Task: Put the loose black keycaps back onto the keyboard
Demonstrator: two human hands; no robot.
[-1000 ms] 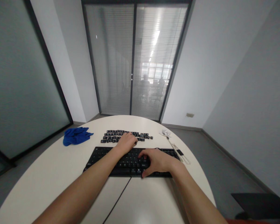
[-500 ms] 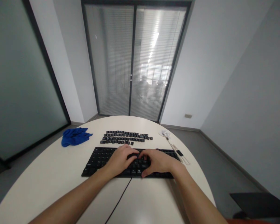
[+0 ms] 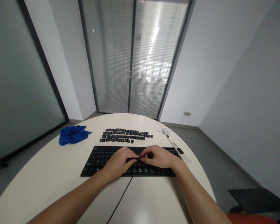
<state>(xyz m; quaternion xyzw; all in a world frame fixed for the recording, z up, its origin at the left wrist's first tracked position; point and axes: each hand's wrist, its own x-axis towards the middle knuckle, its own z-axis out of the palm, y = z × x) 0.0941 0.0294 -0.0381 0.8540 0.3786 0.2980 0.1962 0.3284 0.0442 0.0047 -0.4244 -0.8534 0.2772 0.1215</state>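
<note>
Back from the loose keycaps (image 3: 124,136), left hand (image 3: 118,162) meets right hand (image 3: 159,156) over keyboard (image 3: 100,160), grips unclear.

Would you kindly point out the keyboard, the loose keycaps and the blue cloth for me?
keyboard (image 3: 100,160): head view, on its bare left half.
loose keycaps (image 3: 123,135): head view, middle of the rows behind the keyboard.
blue cloth (image 3: 72,134): head view, centre of the crumpled heap.
</note>
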